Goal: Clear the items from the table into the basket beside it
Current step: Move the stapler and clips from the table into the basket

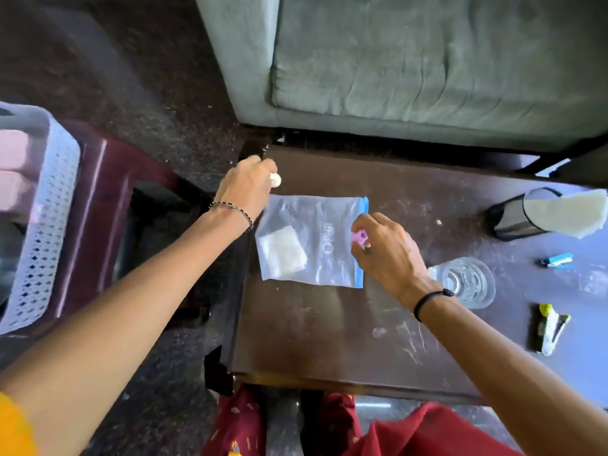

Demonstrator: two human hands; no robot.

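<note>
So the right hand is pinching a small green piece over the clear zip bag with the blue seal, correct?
Not quite: in the head view the small piece pinched by the right hand is pink, not green. It is held over the clear zip bag with the blue seal.

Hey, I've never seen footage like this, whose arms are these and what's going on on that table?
One picture, from a camera worn on a person's head, looking down at their own bare arms; no machine. The left hand pinches a small white object; the right hand holds a small pink object above a clear zip bag. On the brown table also lie a water glass, a mesh holder, a blue lighter and a stapler. The white basket sits on a stool to the left.
</note>
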